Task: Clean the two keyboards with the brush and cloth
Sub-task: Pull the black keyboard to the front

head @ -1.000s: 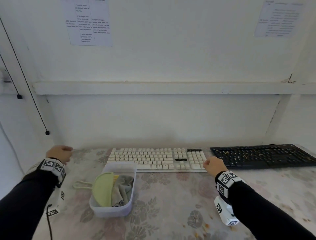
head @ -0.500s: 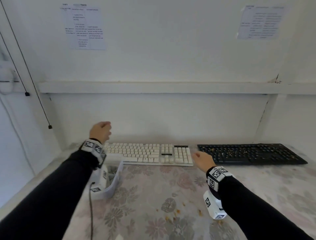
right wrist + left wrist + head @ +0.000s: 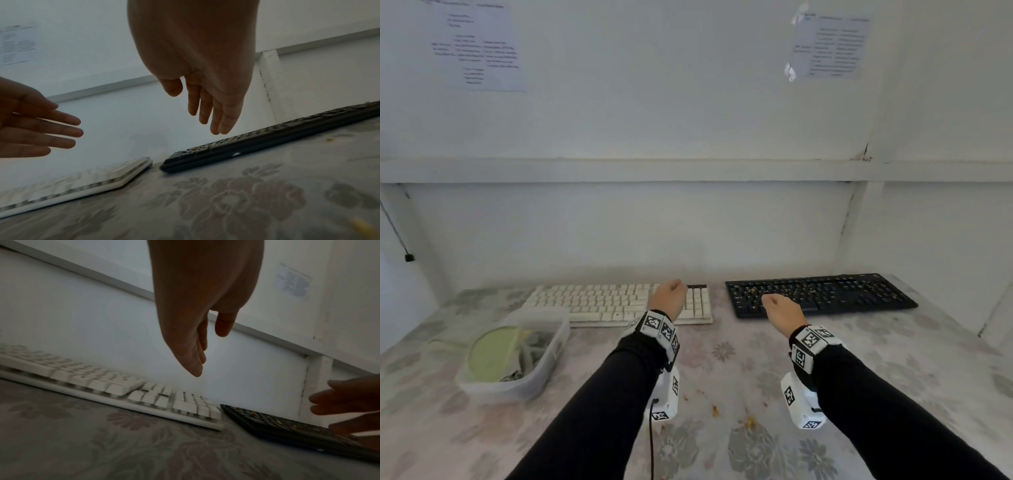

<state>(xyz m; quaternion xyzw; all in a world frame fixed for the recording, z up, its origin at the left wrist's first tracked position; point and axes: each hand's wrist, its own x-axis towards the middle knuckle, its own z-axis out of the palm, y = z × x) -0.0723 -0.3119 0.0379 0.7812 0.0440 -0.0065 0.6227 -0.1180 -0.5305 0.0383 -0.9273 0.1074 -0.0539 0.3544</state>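
Left hand (image 3: 667,296) swings across from the tub (image 3: 517,356) to the white keyboard (image 3: 616,303), both hands spread and empty, right hand (image 3: 781,312) over the black keyboard (image 3: 822,294) — brush not yet fetched.

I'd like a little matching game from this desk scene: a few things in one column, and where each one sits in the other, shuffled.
Things:
1. white keyboard
2. black keyboard
3. plastic tub
4. left hand

Places or states:
A. on the right of the table, dotted with yellow crumbs
B. near the table's left edge, holding a green thing and a grey cloth
C. open, above the white keys
D. in the middle, beside the dark one

Pairs: 1-D, 2-A, 3-B, 4-C
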